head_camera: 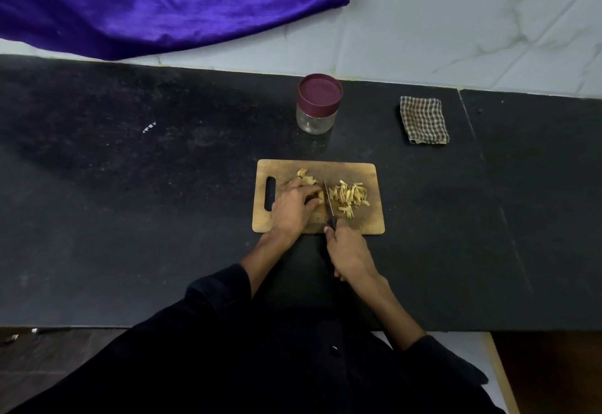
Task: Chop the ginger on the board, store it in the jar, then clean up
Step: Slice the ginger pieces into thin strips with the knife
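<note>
A wooden cutting board [368, 218] lies on the black counter in front of me. A pile of cut ginger strips [349, 197] sits on its right half. Uncut ginger pieces [306, 176] lie toward the left, partly under my left hand [294, 208], whose curled fingers hold them down. My right hand [350, 255] grips the black handle of a knife [327, 200]; its blade stands on the board between the held ginger and the cut pile. Behind the board stands a clear glass jar [314, 120] with a maroon lid on it and a few bits inside.
A folded checked cloth [423, 120] lies on the counter to the right of the jar. A purple fabric [163, 3] hangs over the white tiled wall at the back left. The counter's front edge is close to my body.
</note>
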A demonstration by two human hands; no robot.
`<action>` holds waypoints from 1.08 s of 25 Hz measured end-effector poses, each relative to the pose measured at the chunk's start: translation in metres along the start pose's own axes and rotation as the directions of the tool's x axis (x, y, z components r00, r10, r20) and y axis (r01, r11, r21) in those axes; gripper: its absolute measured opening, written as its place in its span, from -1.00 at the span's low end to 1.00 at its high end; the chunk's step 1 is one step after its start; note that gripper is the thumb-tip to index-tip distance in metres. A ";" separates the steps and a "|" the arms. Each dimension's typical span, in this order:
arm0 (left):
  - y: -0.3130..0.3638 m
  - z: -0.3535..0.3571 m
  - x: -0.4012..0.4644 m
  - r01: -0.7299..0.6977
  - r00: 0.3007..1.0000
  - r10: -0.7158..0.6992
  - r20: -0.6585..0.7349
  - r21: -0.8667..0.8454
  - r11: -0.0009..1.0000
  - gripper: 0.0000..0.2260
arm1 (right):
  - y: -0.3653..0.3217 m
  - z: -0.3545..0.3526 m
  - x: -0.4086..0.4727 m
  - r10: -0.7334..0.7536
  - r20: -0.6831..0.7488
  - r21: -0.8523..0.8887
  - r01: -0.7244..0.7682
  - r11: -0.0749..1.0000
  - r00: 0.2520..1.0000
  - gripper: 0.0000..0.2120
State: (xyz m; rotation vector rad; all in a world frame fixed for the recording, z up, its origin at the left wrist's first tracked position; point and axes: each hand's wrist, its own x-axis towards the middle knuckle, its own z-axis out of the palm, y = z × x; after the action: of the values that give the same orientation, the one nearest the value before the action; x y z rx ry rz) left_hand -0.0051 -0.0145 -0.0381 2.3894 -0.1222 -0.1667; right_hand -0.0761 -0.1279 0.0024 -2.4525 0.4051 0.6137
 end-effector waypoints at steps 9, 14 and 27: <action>-0.001 0.001 0.001 0.022 1.000 -0.022 0.000 -0.013 1.000 -0.73 | 0.002 0.006 0.007 -0.004 0.000 -0.034 0.004 0.999 1.000 -0.78; -0.001 0.002 0.001 0.026 1.000 -0.026 -0.002 -0.015 1.000 -0.73 | -0.005 0.010 0.011 0.073 0.013 -0.085 -0.072 0.994 0.997 -0.75; -0.005 0.002 0.000 -0.004 1.000 0.004 0.000 -0.026 1.000 -0.72 | 0.000 0.009 0.002 0.029 -0.017 0.018 -0.029 0.999 0.999 -0.84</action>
State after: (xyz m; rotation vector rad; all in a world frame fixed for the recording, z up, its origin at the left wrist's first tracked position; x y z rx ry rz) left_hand -0.0050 -0.0119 -0.0426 2.3630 -0.1239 -0.1651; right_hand -0.0772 -0.1231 -0.0050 -2.4405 0.4517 0.5991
